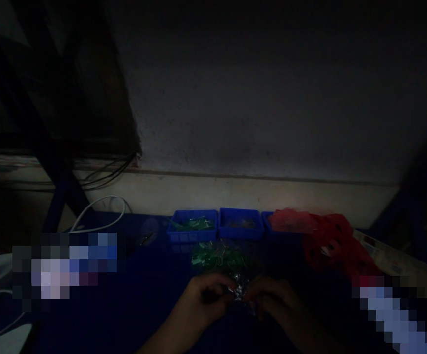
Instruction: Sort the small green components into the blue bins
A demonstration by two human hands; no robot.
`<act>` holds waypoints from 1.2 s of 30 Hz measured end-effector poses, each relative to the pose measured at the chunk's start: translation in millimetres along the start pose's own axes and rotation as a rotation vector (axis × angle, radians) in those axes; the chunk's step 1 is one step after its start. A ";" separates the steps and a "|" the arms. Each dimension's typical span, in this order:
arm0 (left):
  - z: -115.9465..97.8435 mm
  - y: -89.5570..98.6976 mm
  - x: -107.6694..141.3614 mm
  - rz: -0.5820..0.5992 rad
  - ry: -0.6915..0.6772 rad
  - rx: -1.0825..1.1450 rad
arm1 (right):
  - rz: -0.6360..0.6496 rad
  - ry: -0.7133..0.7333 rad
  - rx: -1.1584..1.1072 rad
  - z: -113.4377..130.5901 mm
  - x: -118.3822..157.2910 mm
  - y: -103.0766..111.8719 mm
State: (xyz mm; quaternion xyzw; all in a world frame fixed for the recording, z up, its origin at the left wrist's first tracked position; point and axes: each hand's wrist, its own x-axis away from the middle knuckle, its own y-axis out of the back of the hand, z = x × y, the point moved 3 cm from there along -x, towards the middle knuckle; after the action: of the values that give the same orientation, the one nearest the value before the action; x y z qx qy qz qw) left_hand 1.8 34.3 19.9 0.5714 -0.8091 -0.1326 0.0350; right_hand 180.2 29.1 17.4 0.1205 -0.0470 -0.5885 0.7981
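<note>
The scene is very dark. My left hand [206, 297] comes in from the bottom, thumb and forefinger curled together on a crumpled-looking, shiny silvery piece [239, 289] whose kind I cannot make out. From the other side, the bent fingers of my right hand [275, 295] close on the same silvery piece. Just beyond my fingertips lies a heap of green, glossy strips or packets [213, 256], with thin metallic bits sticking up from it. Both hands are low over the dark blue tabletop [125, 305].
Along the back edge stand blue bins: one with green pieces [193, 233], a middle bin [241, 233] with small dull items, and one under pinkish-red sheets [292, 221]. Red netting-like material [333, 241] lies right. A white cable [104, 198] loops at left; blurred-out patches cover both sides.
</note>
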 end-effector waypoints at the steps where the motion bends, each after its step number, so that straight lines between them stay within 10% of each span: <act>1: -1.5 0.3 0.0 -0.001 -0.013 0.002 | 0.000 0.001 0.003 0.3 0.7 0.0; 20: 1.0 2.6 2.1 -0.130 0.006 0.217 | 0.071 -0.081 -0.212 -0.6 0.8 -6.4; 28: -9.7 8.4 -0.7 -0.155 -0.084 -0.024 | 0.012 -0.061 -0.164 1.8 -2.8 -1.9; 36: -6.5 3.0 -0.3 -0.034 0.041 0.137 | 0.033 -0.004 -0.160 -4.9 -1.0 -2.4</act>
State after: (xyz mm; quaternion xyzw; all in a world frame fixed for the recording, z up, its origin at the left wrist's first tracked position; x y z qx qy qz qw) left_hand 0.6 34.4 26.9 0.5888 -0.8056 -0.0657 0.0098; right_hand 178.7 30.0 12.1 0.0543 -0.0033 -0.5775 0.8146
